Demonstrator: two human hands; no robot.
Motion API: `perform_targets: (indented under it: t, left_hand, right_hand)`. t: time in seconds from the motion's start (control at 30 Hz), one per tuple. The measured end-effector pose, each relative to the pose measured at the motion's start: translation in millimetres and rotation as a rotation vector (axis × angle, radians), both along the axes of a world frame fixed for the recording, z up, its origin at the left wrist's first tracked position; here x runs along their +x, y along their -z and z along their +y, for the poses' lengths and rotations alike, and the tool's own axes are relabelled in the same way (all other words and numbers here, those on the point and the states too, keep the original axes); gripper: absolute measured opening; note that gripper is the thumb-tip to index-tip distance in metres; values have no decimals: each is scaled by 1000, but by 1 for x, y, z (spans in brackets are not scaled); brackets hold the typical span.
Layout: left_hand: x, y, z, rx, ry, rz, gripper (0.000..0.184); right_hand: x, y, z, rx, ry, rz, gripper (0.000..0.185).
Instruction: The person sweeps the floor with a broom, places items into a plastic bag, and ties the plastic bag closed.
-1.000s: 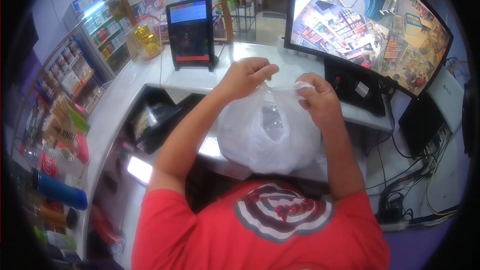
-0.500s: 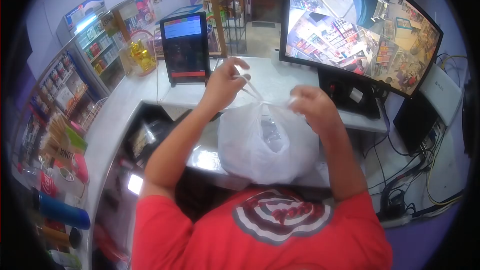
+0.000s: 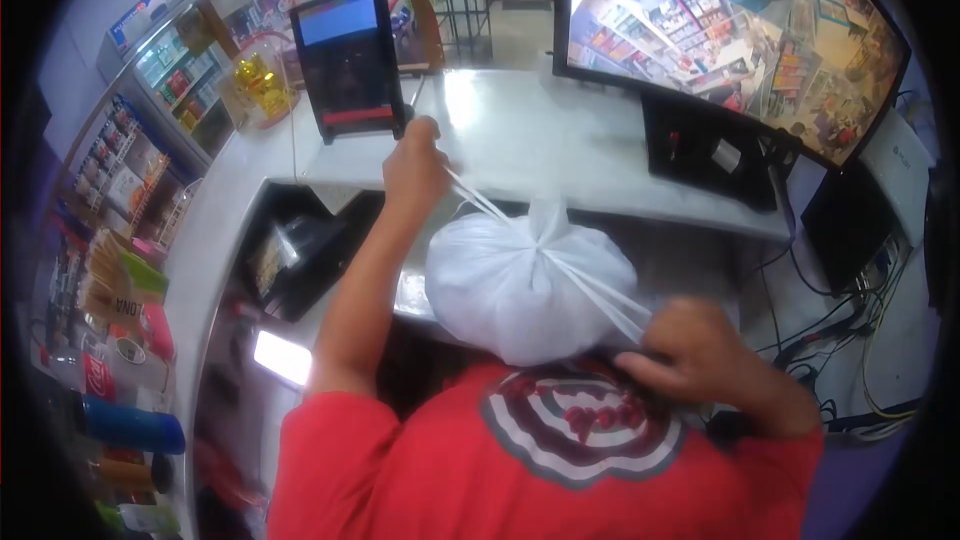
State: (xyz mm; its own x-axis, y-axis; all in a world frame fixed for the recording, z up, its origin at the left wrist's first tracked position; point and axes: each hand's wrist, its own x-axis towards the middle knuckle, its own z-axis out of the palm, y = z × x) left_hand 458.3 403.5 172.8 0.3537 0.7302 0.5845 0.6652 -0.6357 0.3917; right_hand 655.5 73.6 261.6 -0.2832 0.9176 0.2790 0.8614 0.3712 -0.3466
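A full white plastic bag [image 3: 515, 290] sits in front of my chest, its mouth gathered tight at the top. My left hand [image 3: 417, 172] is closed on one stretched handle of the bag, pulling it up and to the left. On the other side, my right hand [image 3: 690, 350] grips the opposite handle, drawn taut down to the right. Both strands meet at a bunched point in the middle of the bag. What the bag contains is hidden.
Beyond the bag runs a white counter [image 3: 500, 140] with a tablet on a stand [image 3: 348, 60] and a large monitor [image 3: 740, 40]. Cables [image 3: 870, 340] tangle at the right. A lit phone [image 3: 283, 357] and a blue bottle [image 3: 130, 425] are at the left.
My hands have moved apart: the right came down and toward me, the left shifted slightly left. The bag's open mouth has closed into a tight gather, and the handles are now taut.
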Motion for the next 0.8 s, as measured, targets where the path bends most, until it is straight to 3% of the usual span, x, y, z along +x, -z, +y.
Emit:
perform_targets:
  t: [0.27, 0.37, 0.4, 0.47, 0.57, 0.63, 0.67, 0.7, 0.8]
  left_hand:
    - [-6, 5, -26, 233, 1, -34, 36]
    - [-3, 7, -22, -281, 337, -822, 41]
    - [-2, 6, -26, -280, 348, -813, 41]
    - [7, -13, -59, -417, 702, -612, 41]
    - [24, -46, -118, -580, 1214, -264, 43]
    - [28, -47, -141, -623, 1374, -128, 44]
    - [27, -47, -149, -502, 1199, -92, 24]
    - [26, -48, -151, -380, 1023, -56, 18]
    - [28, -42, -139, -240, 1054, 99, 16]
  right_hand:
    - [14, -32, -23, -332, 97, 216, 30]
    - [4, -37, -29, -316, 137, 877, 42]
    - [0, -37, -26, -306, 142, 885, 42]
    - [-8, -45, -13, -266, 93, 1164, 52]
    - [-23, -59, 7, -157, -1, 1326, 45]
    - [-22, -67, 21, -152, -7, 1341, 43]
    - [-22, -71, 28, -153, -15, 1366, 40]
    - [-21, -73, 35, -153, -25, 1394, 37]
    - [-21, -75, 44, -115, -37, 1293, 28]
